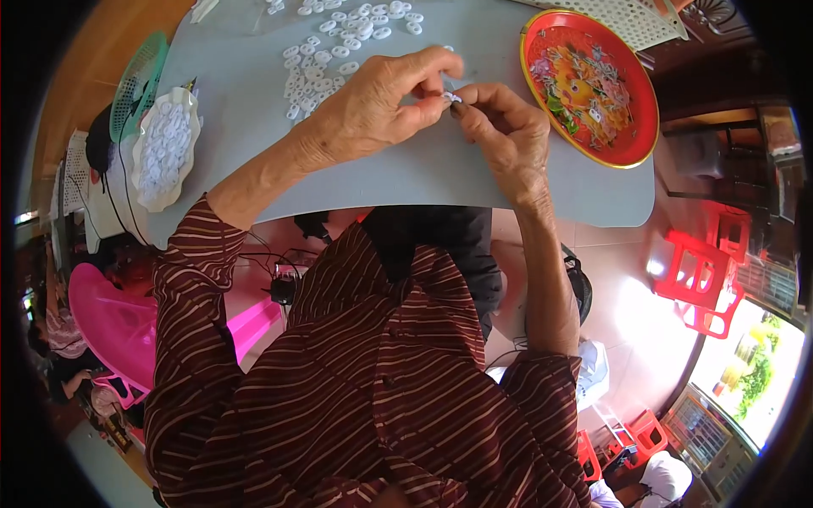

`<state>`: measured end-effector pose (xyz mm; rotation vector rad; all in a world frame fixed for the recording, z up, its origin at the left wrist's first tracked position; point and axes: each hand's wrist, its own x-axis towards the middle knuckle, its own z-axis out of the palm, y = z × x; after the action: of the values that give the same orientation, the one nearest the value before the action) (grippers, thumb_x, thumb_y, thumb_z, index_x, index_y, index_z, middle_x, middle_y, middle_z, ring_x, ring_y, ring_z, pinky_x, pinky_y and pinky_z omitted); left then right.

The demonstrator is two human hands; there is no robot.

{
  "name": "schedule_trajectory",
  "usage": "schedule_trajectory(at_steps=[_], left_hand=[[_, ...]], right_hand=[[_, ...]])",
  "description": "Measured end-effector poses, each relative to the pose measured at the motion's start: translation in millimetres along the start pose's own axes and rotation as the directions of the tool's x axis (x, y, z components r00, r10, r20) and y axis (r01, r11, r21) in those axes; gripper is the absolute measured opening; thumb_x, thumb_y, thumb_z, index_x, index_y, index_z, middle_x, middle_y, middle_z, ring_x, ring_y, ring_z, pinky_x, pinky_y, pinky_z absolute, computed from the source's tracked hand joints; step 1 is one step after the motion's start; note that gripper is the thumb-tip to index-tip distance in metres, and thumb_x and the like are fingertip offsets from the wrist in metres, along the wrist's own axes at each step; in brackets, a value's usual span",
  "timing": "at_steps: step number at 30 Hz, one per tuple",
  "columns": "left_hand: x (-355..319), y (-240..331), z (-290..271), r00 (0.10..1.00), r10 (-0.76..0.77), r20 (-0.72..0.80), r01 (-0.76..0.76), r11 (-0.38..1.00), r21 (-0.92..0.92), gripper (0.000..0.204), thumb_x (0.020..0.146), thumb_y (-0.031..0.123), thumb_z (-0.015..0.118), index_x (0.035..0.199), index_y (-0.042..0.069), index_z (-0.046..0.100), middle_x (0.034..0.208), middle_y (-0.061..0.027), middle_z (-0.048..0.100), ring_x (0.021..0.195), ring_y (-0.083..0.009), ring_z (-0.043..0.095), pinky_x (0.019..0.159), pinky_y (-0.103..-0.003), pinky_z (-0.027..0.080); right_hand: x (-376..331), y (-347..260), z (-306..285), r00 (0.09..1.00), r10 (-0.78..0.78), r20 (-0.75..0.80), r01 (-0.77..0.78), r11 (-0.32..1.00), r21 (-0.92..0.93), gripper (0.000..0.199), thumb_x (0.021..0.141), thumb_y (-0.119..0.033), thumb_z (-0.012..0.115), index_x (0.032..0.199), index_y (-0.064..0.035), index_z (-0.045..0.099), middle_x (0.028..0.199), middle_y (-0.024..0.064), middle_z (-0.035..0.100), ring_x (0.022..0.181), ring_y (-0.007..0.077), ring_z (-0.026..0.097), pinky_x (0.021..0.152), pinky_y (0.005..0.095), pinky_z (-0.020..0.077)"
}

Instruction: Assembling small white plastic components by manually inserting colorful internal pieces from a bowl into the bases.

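Over the table my left hand and my right hand meet at the fingertips around a small white plastic piece. Left thumb and a curled finger close on one side of it, while the left index finger is raised above. My right thumb and index finger pinch the other side. The fingers hide most of the piece. Beyond my left hand lie many loose white oval pieces with holes. To the right, a round red tray with a gold rim and a printed floral pattern holds many tiny slim metal-looking parts.
A white scalloped dish heaped with white pieces is at the table's left edge, beside a green fan. A perforated white rack lies at the far right. Pink chair and red stools stand on the floor.
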<state>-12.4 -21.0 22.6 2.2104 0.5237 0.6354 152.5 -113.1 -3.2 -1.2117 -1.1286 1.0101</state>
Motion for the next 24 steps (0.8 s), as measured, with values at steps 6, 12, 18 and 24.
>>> schedule_trajectory(at_steps=[6, 12, 18, 24], left_hand=[[-3.7, 1.6, 13.9, 0.991, -0.084, -0.108, 0.050, 0.958, -0.282, 0.010, 0.088, 0.011, 0.059, 0.090, 0.002, 0.057, 0.070, -0.0019, 0.058, 0.065, -0.0095, 0.055, 0.061, -0.025, 0.046], [-9.4, -2.3, 19.0, 0.974, -0.207, -0.092, 0.166, 0.929, -0.330, 0.016, 0.090, 0.018, 0.054, 0.087, 0.002, 0.058, 0.068, -0.0011, 0.058, 0.064, -0.0069, 0.052, 0.062, -0.023, 0.042], [-14.0, -7.7, 23.5, 0.968, -0.237, -0.079, 0.191, 0.904, -0.382, 0.014, 0.086, 0.017, 0.053, 0.086, 0.003, 0.057, 0.066, -0.0014, 0.057, 0.063, -0.0065, 0.051, 0.060, -0.023, 0.042], [-11.5, -3.0, 26.0, 0.965, -0.256, -0.064, 0.213, 0.901, -0.378, 0.017, 0.085, 0.018, 0.051, 0.084, 0.002, 0.056, 0.065, -0.0016, 0.056, 0.062, -0.0072, 0.049, 0.057, -0.025, 0.041]], right_hand=[[1.9, 4.8, -3.0, 1.000, 0.005, 0.010, -0.006, 0.994, 0.111, 0.010, 0.086, -0.003, 0.063, 0.094, 0.0026, 0.064, 0.076, -0.0001, 0.061, 0.068, 0.0049, 0.053, 0.063, 0.0189, 0.0445], [4.5, 9.8, 2.7, 0.995, -0.051, -0.084, 0.066, 0.980, 0.186, 0.011, 0.087, -0.004, 0.063, 0.096, 0.0016, 0.064, 0.076, -0.0004, 0.061, 0.066, 0.0059, 0.053, 0.062, 0.0192, 0.0451], [2.6, 4.6, 5.1, 0.991, 0.022, -0.134, 0.002, 0.984, 0.179, 0.011, 0.085, -0.006, 0.066, 0.093, 0.0008, 0.066, 0.078, 0.0011, 0.064, 0.069, 0.0074, 0.057, 0.064, 0.0202, 0.0466], [2.6, 6.4, 2.6, 0.994, 0.025, -0.102, -0.008, 0.987, 0.161, 0.007, 0.085, -0.006, 0.066, 0.090, -0.0002, 0.067, 0.077, 0.0008, 0.064, 0.068, 0.0067, 0.056, 0.064, 0.0198, 0.0463]])
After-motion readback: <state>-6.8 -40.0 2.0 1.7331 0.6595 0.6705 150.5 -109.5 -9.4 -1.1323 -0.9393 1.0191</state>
